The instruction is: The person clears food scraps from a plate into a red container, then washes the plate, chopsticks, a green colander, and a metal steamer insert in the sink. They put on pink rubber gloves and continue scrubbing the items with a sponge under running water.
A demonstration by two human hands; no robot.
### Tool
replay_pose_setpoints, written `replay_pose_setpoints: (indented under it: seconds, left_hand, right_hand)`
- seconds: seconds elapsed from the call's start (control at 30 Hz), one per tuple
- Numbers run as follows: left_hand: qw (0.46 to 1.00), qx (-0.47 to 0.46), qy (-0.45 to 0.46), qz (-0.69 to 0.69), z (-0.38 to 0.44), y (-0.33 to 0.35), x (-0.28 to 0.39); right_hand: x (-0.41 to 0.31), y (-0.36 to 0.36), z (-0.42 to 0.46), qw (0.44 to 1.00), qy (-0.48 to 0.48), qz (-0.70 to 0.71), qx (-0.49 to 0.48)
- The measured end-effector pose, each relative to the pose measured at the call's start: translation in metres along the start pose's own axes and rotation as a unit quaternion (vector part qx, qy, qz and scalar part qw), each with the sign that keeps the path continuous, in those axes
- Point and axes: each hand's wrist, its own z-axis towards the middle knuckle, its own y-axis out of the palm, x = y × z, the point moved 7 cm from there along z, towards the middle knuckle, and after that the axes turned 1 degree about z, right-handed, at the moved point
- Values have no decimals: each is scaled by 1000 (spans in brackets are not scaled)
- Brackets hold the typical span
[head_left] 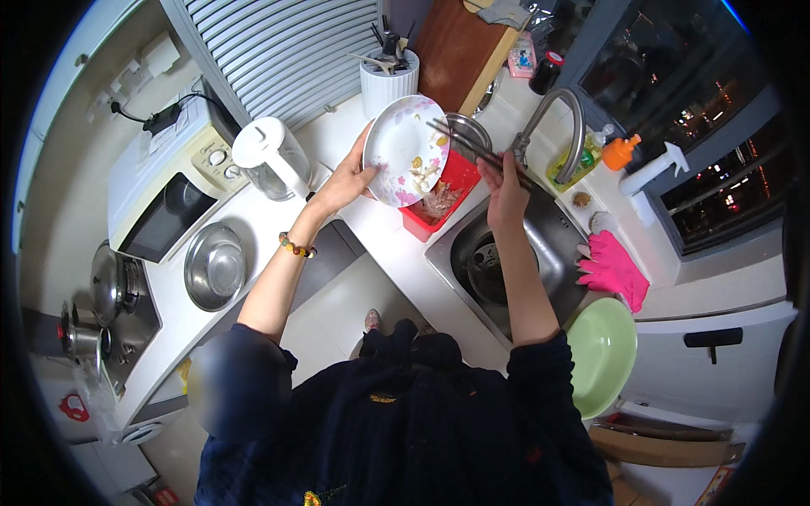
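Note:
My left hand grips the left rim of a white plate with a pink and yellow flower pattern. The plate is tilted, and food scraps lie near its lower right edge. Below it stands a red plastic bin on the counter, with more pale scraps inside. In my right hand is a bundle of dark chopsticks, their tips over the plate's right side. My right forearm crosses above the stainless steel sink.
A curved faucet rises behind the sink, near dish soap, a spray bottle and pink rubber gloves. A green basin sits at right. Leftward are a glass kettle, a metal bowl and a microwave. A white utensil holder stands behind.

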Motion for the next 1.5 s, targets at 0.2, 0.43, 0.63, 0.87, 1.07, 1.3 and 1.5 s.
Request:
replay_pose_setpoints:
  seconds: [0.2, 0.43, 0.63, 0.87, 1.07, 1.3, 1.5]
  left_hand:
    - [998, -9, 37, 47, 4, 3, 11]
    - [999, -13, 10, 43, 5, -4, 11]
    - [999, -18, 13, 50, 4, -1, 20]
    - [998, -23, -3, 57, 6, -7, 16]
    - [998, -44, 27, 41, 14, 5, 19]
    - [998, -36, -3, 60, 11, -2, 21]
    - [996, -54, 0, 76, 14, 8, 29]
  right_hand:
    - [32, -56, 1, 997, 51, 24, 55]
    - [20, -39, 10, 996, 37, 74, 32]
    - [41, -68, 11, 990, 74, 99, 64]
    - [36, -65, -8, 991, 115, 67, 33]
    - [19, -7, 26, 988, 60, 139, 6]
    - [41, -71, -5, 985, 112, 125, 40]
    - [14, -26, 21, 988, 55, 144, 18]
